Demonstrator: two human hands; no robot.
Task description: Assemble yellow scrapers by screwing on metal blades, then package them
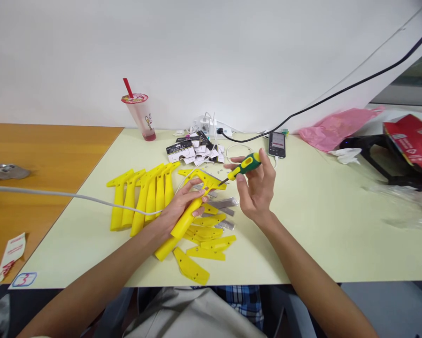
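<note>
Pale bench (323, 225) by white wall (211, 56), left hand (182, 204) with grip wrapped around yellow T-shaped tool (187, 218) above loose yellow plates (218, 243), right hand (258, 190) with grip clamped on green-and-yellow screwdriver (246, 165), tip at tool's head

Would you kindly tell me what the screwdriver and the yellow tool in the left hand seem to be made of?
The screwdriver's handle looks like smooth plastic, given its green-and-yellow sections; the thin, dark shaft is probably metal. The yellow tool seems satin plastic, judging by its uniform colour and faint sheen.
</note>
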